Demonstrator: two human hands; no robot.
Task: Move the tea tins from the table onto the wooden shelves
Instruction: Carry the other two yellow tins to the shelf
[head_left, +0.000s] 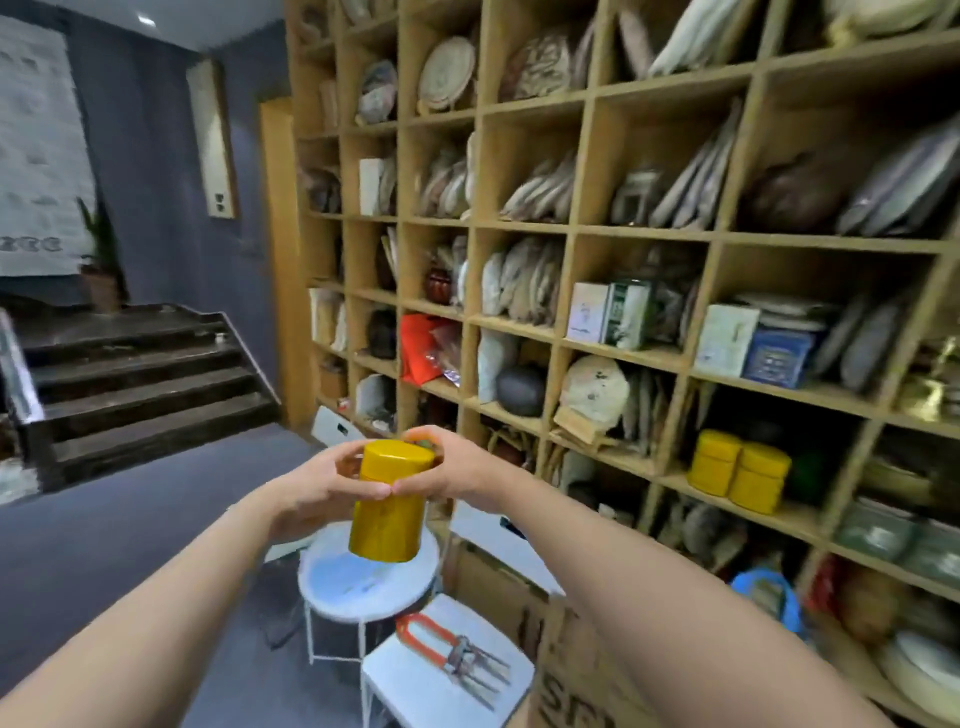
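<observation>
I hold a yellow tea tin (387, 514) up in front of me with both hands, above a small round white table (363, 582). My left hand (317, 491) grips its left side near the lid. My right hand (447, 470) grips the right side, fingers curled behind the lid. Two more yellow tea tins (737, 470) stand side by side in a compartment of the wooden shelves (649, 353) to the right. The round table's top shows no tins.
The shelf compartments hold wrapped tea cakes, boxes and jars. A square white stool (441, 680) carries an orange-handled tool (447, 649). Cardboard boxes (571, 649) stand against the shelf base. Dark stairs (140, 374) rise at the left beyond a grey floor.
</observation>
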